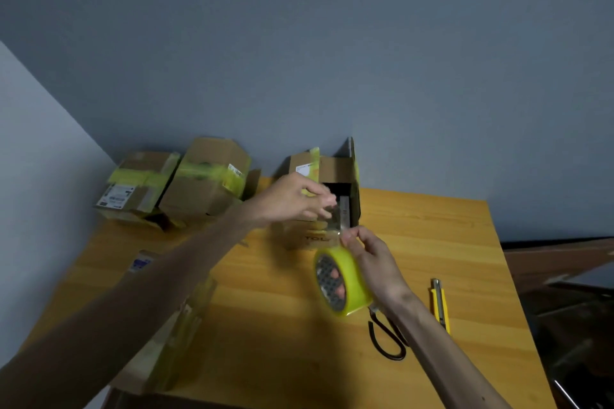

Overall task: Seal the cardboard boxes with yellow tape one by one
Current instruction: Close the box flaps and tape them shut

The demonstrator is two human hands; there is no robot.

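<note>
Right hand point(372, 259) grips the round yellow tape roll point(344, 279) at lower centre, bracing it. Left hand point(294, 199) pinches the pulled-out tape strip point(335, 226), held taut toward the open brown cardboard box point(335, 169), probably to seal it.

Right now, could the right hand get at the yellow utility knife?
Probably yes: the utility knife lies uncovered on the table beside that forearm. But the right hand grips the tape roll, so it must free itself first.
</note>
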